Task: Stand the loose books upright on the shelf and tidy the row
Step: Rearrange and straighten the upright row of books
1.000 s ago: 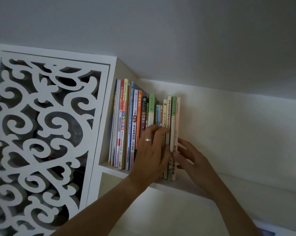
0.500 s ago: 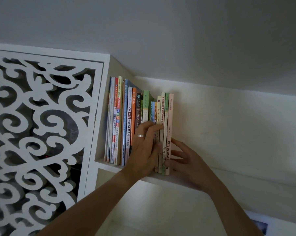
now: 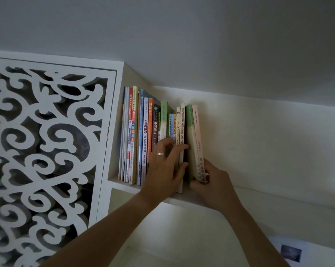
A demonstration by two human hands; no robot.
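The books (image 3: 149, 135) nearly all stand upright at the shelf's (image 3: 124, 185) left end; only the last two at the right, a green-spined book (image 3: 190, 135) and a pink one (image 3: 197, 132), lean apart from the row. The left hand (image 3: 165, 170) presses flat on the spines. The right hand (image 3: 212, 182) grips the pair's lower end.

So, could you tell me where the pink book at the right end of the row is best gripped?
Grip the pink book low on its spine, coming from its open right side: books crowd its left, and the right hand already holds it there.
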